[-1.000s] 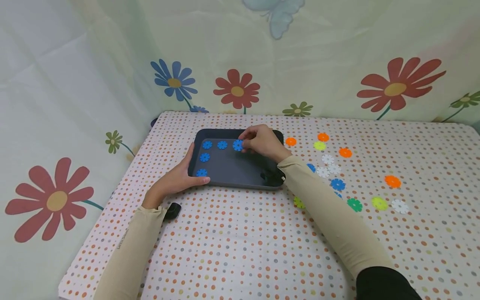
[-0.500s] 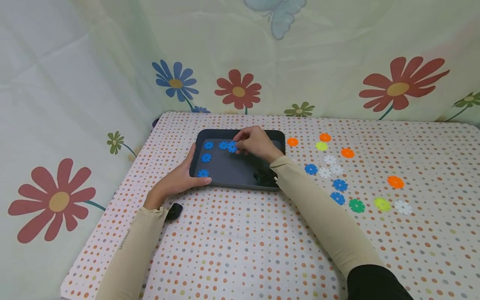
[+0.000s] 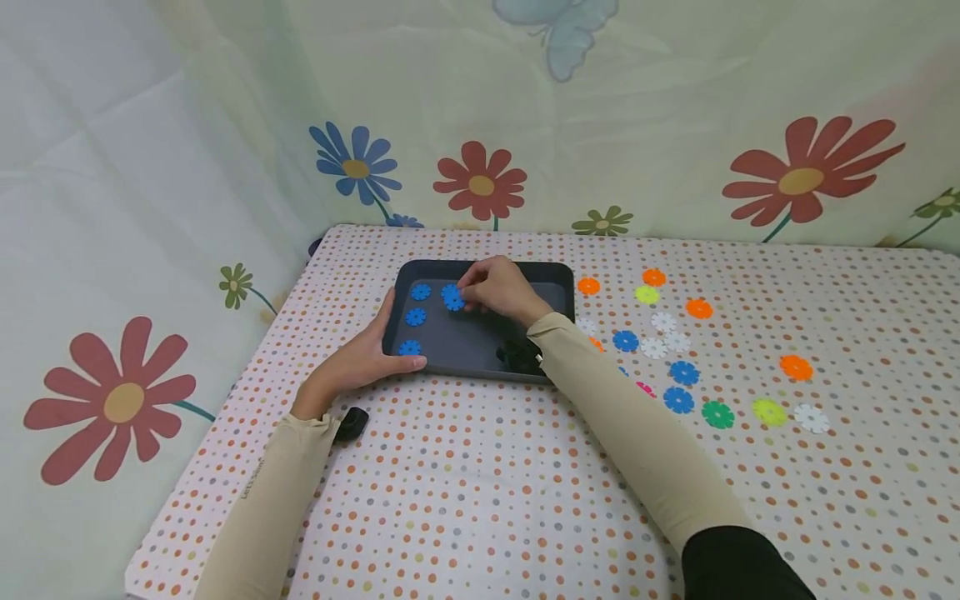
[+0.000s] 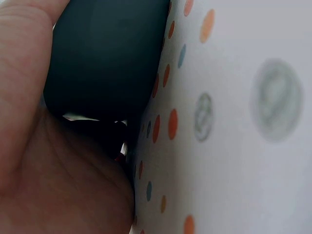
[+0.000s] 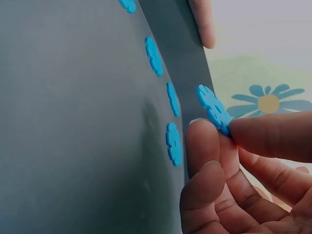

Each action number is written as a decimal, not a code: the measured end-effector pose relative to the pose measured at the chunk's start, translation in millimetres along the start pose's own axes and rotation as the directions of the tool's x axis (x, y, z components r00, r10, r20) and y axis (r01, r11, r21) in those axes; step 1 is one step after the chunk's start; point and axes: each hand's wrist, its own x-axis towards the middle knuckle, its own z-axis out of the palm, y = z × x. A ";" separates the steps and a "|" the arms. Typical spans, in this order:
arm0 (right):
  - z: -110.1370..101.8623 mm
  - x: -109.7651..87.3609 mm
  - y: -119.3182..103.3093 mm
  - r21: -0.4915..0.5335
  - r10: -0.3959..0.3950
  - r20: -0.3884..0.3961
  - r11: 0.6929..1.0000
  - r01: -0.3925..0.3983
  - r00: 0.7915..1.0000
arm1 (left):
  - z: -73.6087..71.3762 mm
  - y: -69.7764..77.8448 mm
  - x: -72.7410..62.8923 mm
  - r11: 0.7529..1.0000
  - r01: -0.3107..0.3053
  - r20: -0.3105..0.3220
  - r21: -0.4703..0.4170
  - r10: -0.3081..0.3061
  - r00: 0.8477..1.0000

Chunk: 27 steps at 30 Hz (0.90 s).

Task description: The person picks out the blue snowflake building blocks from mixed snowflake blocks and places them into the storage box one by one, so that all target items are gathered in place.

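A dark grey tray [image 3: 487, 350] lies on the table. Several blue snowflake discs with notched rims [image 3: 416, 317] rest along its left and far sides. My right hand [image 3: 495, 287] pinches another blue snowflake disc [image 5: 214, 109] between thumb and fingers. In the right wrist view this disc is tilted and apart from the tray floor, near a lying disc [image 5: 173, 144]. My left hand [image 3: 360, 354] spans the tray's near left corner, thumb along the front rim and straight fingers against the left side. The left wrist view shows the palm against the tray; the other fingertips are hidden there.
On the dotted tablecloth [image 3: 450, 483], right of the tray, lie loose discs: blue [image 3: 684, 372], orange [image 3: 796, 367], white [image 3: 812, 418], yellow [image 3: 769, 412] and green [image 3: 718, 414]. My right forearm partly covers some. A flowered curtain [image 3: 675, 100] stands behind the table.
My right hand has moved left along the tray's far side with the pinched disc, which now overlaps a lying disc in the head view. The left hand keeps its place on the tray.
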 end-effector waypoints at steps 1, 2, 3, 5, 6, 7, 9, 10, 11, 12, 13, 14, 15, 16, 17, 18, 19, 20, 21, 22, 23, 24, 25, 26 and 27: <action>1.2 0.5 0.7 0.002 0.000 -0.001 1.000 0.000 1.000 | 0.6 0.4 0.1 1.000 -0.001 0.000 -0.005 0.001 1.000; 2.3 1.0 1.1 0.002 0.001 -0.001 1.000 -0.001 1.000 | 0.9 0.3 0.3 1.000 -0.002 0.000 -0.007 0.002 1.000; 3.3 1.7 1.6 -0.001 0.003 -0.003 1.000 -0.003 1.000 | 1.1 0.5 0.4 1.000 0.001 -0.001 -0.006 -0.001 1.000; 4.8 2.9 1.3 -0.009 0.006 -0.002 1.000 -0.006 1.000 | 1.1 0.2 0.4 1.000 0.009 -0.003 -0.002 -0.009 1.000; 5.3 3.6 1.1 -0.012 0.007 0.000 1.000 -0.007 1.000 | 1.1 0.4 0.1 1.000 0.014 -0.004 -0.002 -0.014 1.000; 6.1 4.6 1.3 -0.017 0.010 0.002 1.000 -0.010 1.000 | 1.0 0.5 0.0 1.000 0.020 -0.005 0.001 -0.020 1.000; 7.8 6.8 1.6 -0.026 0.016 0.000 1.000 -0.016 1.000 | 0.8 0.6 -0.3 1.000 0.026 -0.007 0.001 -0.026 1.000; 8.5 7.4 1.3 -0.032 0.019 -0.001 0.999 -0.019 1.000 | 0.7 0.6 -0.3 1.000 0.026 -0.007 0.001 -0.026 1.000; 9.2 8.1 1.5 -0.038 0.021 -0.003 0.999 -0.021 1.000 | 0.8 0.8 -0.1 1.000 0.024 -0.007 -0.002 -0.024 1.000; 10.0 8.7 1.5 -0.043 0.024 -0.005 0.999 -0.024 1.000 | 0.8 0.7 -0.1 1.000 0.023 -0.007 -0.004 -0.023 1.000; 10.5 9.4 2.1 -0.048 0.028 -0.006 0.998 -0.028 1.000 | 0.7 0.4 0.3 1.000 0.023 -0.006 -0.003 -0.023 1.000; 10.9 9.4 1.8 -0.050 0.031 -0.008 0.998 -0.031 0.999 | 0.7 -0.1 0.5 1.000 0.022 -0.006 -0.002 -0.022 1.000; 11.3 9.4 1.7 -0.052 0.034 -0.010 0.998 -0.034 0.999 | 0.6 -0.1 0.4 1.000 0.024 -0.005 0.000 -0.024 1.000; 11.7 9.2 1.3 -0.052 0.034 -0.010 0.998 -0.035 0.999 | 0.6 -0.1 0.3 1.000 0.026 -0.006 0.002 -0.026 1.000; 12.1 9.3 1.3 -0.052 0.035 -0.009 0.998 -0.035 0.999 | 0.5 -0.1 0.1 1.000 0.029 -0.006 0.004 -0.029 1.000; 12.5 9.3 1.4 -0.051 0.037 -0.007 0.998 -0.037 0.999 | 0.5 0.0 -0.1 0.999 0.032 -0.006 0.005 -0.032 0.999; 12.7 9.2 1.5 -0.053 0.038 -0.005 0.998 -0.039 0.999 | 0.6 0.2 -0.2 0.999 0.034 -0.006 0.006 -0.034 0.999; 12.9 8.9 1.4 -0.056 0.038 -0.005 0.998 -0.039 0.999 | 0.7 0.8 -0.5 0.999 0.035 -0.005 0.005 -0.035 0.999; 13.1 9.2 1.9 -0.058 0.041 -0.003 0.997 -0.041 0.999 | 0.9 1.4 -0.6 0.999 0.034 -0.005 0.002 -0.034 0.999; 13.2 9.3 2.2 -0.061 0.042 -0.001 0.997 -0.042 0.999 | 1.0 1.6 -0.5 0.999 0.034 -0.005 0.002 -0.034 0.999; 13.3 9.4 2.4 -0.066 0.044 0.000 0.997 -0.043 0.999 | 1.0 1.3 -0.1 0.999 0.034 -0.005 0.005 -0.034 0.999; 13.3 9.4 2.7 -0.071 0.048 0.001 0.996 -0.048 0.999 | 1.0 1.0 0.2 0.999 0.033 -0.003 0.006 -0.033 0.999; 13.1 9.5 3.1 -0.076 0.054 0.002 0.996 -0.054 0.999 | 1.1 1.0 0.5 1.000 0.031 -0.001 0.005 -0.031 1.000; 12.9 9.5 3.6 -0.082 0.061 0.002 0.995 -0.060 0.998 | 1.2 1.1 1.0 1.000 0.027 0.001 0.005 -0.027 1.000; 12.6 9.5 4.0 -0.085 0.067 0.001 0.994 -0.066 0.998 | 1.3 1.3 1.5 1.000 0.020 0.003 0.001 -0.020 1.000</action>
